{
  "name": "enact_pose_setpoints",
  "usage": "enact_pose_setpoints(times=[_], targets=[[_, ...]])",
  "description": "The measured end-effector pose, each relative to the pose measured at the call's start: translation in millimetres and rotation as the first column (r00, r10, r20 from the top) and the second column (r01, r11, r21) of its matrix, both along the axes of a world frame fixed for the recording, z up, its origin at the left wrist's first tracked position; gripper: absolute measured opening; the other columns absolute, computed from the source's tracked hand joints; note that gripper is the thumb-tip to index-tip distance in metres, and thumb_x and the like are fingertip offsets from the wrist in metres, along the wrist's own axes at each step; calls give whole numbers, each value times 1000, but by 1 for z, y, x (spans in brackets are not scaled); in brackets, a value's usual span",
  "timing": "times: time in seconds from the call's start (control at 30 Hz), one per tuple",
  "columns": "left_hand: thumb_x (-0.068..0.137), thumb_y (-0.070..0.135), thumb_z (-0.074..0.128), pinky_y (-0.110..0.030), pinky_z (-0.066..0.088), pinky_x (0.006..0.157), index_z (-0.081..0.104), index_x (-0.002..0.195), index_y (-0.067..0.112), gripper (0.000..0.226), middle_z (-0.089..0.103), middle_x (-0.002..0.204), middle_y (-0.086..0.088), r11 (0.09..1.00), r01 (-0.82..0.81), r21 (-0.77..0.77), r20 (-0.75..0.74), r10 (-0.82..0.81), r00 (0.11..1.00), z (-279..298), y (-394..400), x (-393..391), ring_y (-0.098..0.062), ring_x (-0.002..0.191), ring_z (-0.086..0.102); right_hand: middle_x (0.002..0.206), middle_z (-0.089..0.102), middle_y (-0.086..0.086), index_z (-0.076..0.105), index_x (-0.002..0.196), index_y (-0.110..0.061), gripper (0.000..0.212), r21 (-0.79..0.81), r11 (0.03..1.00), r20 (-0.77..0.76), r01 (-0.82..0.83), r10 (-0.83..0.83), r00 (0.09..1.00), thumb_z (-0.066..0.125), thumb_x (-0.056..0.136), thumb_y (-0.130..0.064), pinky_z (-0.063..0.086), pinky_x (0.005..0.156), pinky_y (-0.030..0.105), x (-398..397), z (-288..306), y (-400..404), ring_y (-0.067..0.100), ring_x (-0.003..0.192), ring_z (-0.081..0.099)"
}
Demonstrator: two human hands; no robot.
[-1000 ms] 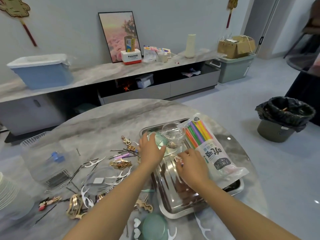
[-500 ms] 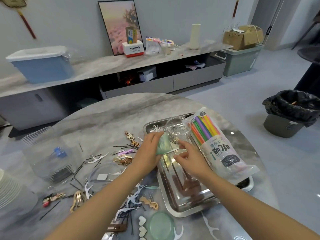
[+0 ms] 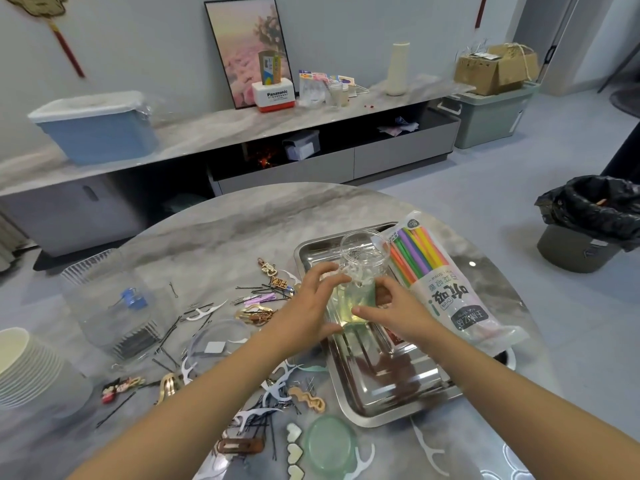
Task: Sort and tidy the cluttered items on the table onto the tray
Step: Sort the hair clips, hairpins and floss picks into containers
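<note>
both hands [image 3: 349,308] grip the clear jar [image 3: 360,263] over the tray [image 3: 388,400]; straw pack [image 3: 446,289] just beside.

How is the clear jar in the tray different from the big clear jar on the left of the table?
The clear jar in the tray looks smaller; the big clear jar is wider. The left hand and right hand reach around the tray jar, while nothing touches the big one. The tray jar stands on the metal tray; the big one stands on the table. Both are transparent and open-topped.
</note>
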State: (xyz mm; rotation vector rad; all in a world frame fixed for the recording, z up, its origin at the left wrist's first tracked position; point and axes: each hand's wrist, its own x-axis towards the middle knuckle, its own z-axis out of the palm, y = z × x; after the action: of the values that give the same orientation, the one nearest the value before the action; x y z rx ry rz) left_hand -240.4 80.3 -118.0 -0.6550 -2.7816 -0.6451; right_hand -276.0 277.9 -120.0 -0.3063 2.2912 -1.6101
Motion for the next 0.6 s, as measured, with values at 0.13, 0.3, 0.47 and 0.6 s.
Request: enact_pose_setpoints(times=[0.13, 0.3, 0.47, 0.6], targets=[[81, 9, 64, -4, 38, 81, 19, 144, 33, 81, 20, 139, 13, 986, -131, 107, 148, 115, 982, -3, -2, -9, 2, 99, 46, 97, 57, -17, 41, 105, -35, 52, 112, 977, -168, 179, -159, 973, 79, 69, -34, 45, 59, 11, 5, -6, 5, -3, 81, 58], [90, 28, 59, -32, 26, 105, 58, 124, 22, 34, 57, 127, 4, 946, -323, -23, 256, 318, 913, -9, 9, -36, -16, 122, 45, 99, 56, -13, 38, 106, -30, 54, 103, 963, -240, 249, -219, 946, 78, 69, -34, 48, 62, 14, 11, -16, 9, 1, 87, 59], [83, 39, 66, -32, 25, 94, 64, 109, 26, 29, 61, 109, 6, 912, -364, -190, 230, 402, 886, -18, 34, -54, -16, 105, 51, 108, 53, -5, 36, 109, -29, 57, 120, 956, -268, 268, -228, 936, 77, 70, -36, 50, 73, 20, 12, -18, 8, 8, 96, 56], [88, 29, 61, -31, 30, 91, 67, 99, 21, 15, 61, 105, 3, 915, -310, -260, 165, 358, 919, -15, 38, -60, -18, 100, 54, 108, 52, -5, 35, 111, -29, 59, 139, 954, -278, 265, -219, 935, 77, 71, -38, 52, 82, 28, 11, -18, 10, 11, 99, 55]])
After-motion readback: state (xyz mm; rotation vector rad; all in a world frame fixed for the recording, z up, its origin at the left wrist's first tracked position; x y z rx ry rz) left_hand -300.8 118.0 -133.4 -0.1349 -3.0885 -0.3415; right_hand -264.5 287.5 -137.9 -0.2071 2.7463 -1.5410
